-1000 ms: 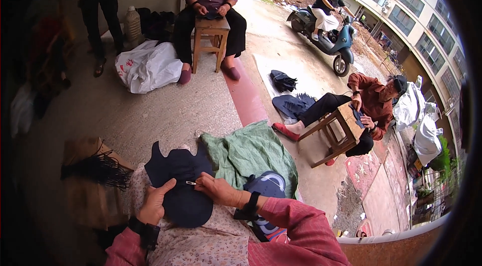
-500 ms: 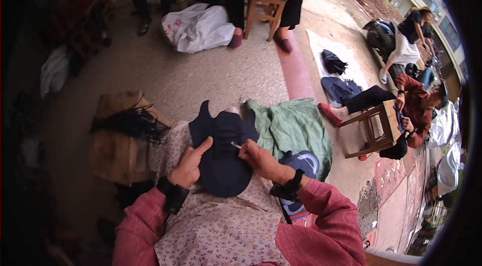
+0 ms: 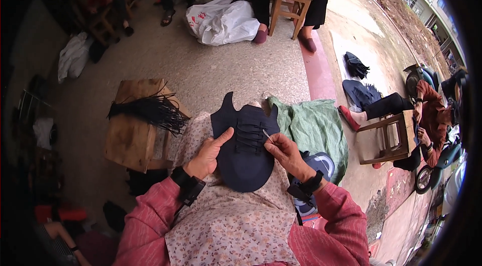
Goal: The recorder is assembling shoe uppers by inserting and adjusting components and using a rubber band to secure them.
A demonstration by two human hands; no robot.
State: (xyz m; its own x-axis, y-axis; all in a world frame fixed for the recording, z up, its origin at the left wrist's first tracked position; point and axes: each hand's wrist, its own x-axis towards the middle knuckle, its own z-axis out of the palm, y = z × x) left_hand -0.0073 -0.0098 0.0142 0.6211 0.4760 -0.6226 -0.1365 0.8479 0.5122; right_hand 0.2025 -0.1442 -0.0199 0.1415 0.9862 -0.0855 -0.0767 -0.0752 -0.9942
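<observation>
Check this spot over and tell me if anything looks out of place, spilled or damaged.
Nothing looks spilled or plainly damaged. The untidiest thing nearby is the bundle of black cords on the wooden stool at left: its loose strands splay past the edge. The dark fabric piece at the left hand shows no visible tear.

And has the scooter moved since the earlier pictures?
Yes: the scooter has gone forward past the right-hand stool; its front wheel, above that stool in the view before, is now at its lower right.
</observation>
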